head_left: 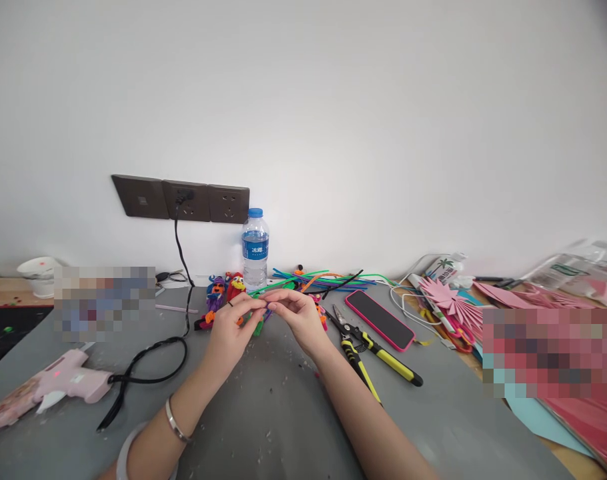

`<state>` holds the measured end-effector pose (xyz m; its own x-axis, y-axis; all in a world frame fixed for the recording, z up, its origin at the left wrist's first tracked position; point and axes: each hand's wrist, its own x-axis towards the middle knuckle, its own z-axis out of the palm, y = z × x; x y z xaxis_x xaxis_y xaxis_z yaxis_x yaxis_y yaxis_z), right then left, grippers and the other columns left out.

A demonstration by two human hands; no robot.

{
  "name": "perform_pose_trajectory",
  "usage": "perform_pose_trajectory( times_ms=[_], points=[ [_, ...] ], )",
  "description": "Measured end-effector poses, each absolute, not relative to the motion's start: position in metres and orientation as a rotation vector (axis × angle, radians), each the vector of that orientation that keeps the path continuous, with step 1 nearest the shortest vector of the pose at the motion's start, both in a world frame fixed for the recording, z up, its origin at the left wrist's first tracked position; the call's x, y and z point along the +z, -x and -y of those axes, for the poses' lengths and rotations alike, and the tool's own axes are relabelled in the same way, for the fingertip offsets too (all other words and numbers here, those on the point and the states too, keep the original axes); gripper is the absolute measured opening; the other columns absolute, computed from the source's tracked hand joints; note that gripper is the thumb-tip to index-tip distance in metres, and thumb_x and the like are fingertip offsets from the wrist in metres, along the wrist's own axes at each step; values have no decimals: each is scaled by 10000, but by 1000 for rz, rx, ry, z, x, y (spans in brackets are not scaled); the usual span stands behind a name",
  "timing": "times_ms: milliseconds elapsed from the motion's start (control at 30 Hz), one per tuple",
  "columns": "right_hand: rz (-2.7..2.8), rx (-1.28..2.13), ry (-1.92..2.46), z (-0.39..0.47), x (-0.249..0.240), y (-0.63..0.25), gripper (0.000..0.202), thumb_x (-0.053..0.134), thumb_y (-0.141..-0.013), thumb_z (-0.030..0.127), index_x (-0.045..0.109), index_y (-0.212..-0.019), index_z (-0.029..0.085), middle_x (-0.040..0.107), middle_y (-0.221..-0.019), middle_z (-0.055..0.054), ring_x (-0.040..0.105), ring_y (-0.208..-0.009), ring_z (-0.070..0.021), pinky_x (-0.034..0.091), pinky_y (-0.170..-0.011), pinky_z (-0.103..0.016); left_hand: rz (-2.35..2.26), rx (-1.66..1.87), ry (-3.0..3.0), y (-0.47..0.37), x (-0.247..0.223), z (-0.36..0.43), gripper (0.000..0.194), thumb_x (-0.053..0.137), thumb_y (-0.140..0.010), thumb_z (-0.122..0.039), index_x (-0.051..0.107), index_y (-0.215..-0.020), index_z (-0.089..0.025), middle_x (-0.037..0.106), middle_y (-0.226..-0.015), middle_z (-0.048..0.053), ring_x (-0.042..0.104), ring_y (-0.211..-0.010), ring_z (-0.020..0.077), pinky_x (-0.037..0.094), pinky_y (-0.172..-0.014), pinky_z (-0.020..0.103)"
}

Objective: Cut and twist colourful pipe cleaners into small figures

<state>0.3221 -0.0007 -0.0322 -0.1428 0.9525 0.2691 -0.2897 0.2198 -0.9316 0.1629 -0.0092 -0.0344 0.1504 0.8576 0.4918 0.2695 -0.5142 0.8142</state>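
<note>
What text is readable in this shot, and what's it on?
"冰露": blue label of the bottle; the smaller print under it is too small to read.
White pack with a palm tree: characters too blurred to read.
Clear bag: green mark, too blurred to read.
No other text or numbers readable.

Plain pale wall (pixel 333 133); grey tabletop (pixel 263 413)
</note>
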Motion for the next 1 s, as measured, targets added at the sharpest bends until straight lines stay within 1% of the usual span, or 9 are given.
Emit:
perform_pose_trajectory(
  times_ms=[167,267,400,533,600,700,767,867,1000],
  points=[
    [1243,1240,704,3,-33,-318,97,756,-742,319,747,-790,235,725,-963,-46,651,-929,-211,524,-852,-368,-1134,1391,-1824,-163,-31,11,94,621,-836,-263,694,-792,-221,676,-813,33,630,-789,202,480,-719,280],
    [1254,1191,729,2,-35,-318,98,755,-741,325,749,-779,235,701,-953,-48,633,-933,-209,520,-842,-356,-1154,1384,-1673,-165,-32,12,72,644,-818,-285,622,-809,-217,686,-811,28,648,-796,205,488,-732,290],
    [1261,1176,771,2,-33,-318,129,761,-730,349,733,-749,224,682,-908,-44,618,-909,-204,504,-835,-344,-1158,1403,-1536,-166,-34,12,195,680,-791,-303,503,-824,-230,677,-790,3,664,-778,191,489,-712,280],
    [1287,1230,777,2,-30,-320,161,725,-769,371,704,-738,214,671,-902,-37,609,-907,-197,488,-843,-335,-1183,1376,-1638,-165,-34,13,141,668,-802,-285,568,-882,-225,697,-842,20,661,-833,197,489,-756,282],
    [1304,1213,784,2,-30,-321,171,713,-781,381,702,-749,213,652,-953,-41,599,-946,-197,482,-855,-330,-1170,1343,-1701,-166,-34,12,96,637,-826,-281,614,-894,-217,704,-867,31,658,-835,199,491,-767,286],
    [1332,1154,813,0,-33,-322,179,719,-775,389,709,-746,212,608,-1081,-63,555,-1093,-222,482,-873,-323,-1162,1305,-1791,-167,-34,11,88,598,-850,-281,653,-862,-214,707,-850,27,647,-778,191,484,-732,277],
    [1358,1144,837,-2,-36,-322,180,725,-766,392,709,-748,214,597,-1124,-72,541,-1137,-235,492,-866,-323,-1174,1283,-1832,-167,-34,10,92,591,-850,-278,659,-829,-220,704,-809,14,635,-719,181,472,-678,263],
    [1396,1103,844,-5,-41,-324,164,687,-799,381,705,-829,221,621,-1109,-70,573,-1094,-230,495,-867,-332,-1205,1261,-1848,-165,-33,9,103,596,-840,-289,654,-783,-224,699,-775,8,624,-675,180,456,-630,257],
    [1389,911,947,-12,-47,-332,189,563,-880,333,660,-995,218,666,-1042,-65,621,-965,-205,485,-872,-340,-1244,1293,-1748,-162,-29,7,142,617,-817,-351,652,-768,-222,697,-784,22,612,-665,186,457,-622,262]
  ],
)
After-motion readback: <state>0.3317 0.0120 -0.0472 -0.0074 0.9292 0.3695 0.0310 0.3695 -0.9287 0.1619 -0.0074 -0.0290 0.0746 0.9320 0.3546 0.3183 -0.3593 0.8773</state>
